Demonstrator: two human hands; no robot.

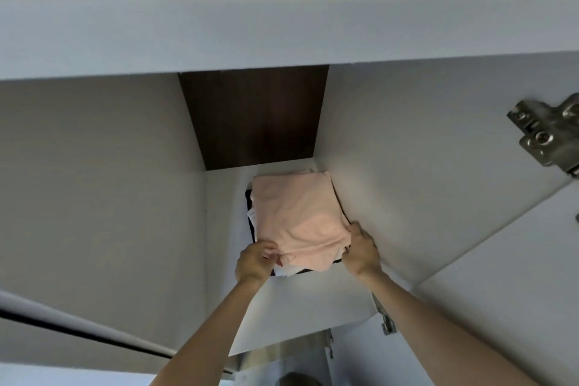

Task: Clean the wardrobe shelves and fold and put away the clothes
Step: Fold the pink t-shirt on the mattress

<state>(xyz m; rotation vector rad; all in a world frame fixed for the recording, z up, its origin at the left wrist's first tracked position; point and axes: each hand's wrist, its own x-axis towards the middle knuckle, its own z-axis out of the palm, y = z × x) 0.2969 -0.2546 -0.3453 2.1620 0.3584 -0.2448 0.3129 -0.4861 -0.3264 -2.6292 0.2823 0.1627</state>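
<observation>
a stack (297,222) of folded clothes, pink piece on top with white and dark layers under it, sits on a white shelf (313,301) against the right wall. the left hand (253,263) pinches the stack's near left corner. the right hand (360,252) grips its near right corner, fingers curled. a metal hinge (545,135) is fixed to the right.

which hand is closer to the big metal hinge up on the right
Right. The right hand grips the folded clothes at their near right corner, below and left of the hinge; the left hand holds their near left corner, farther away.
</observation>
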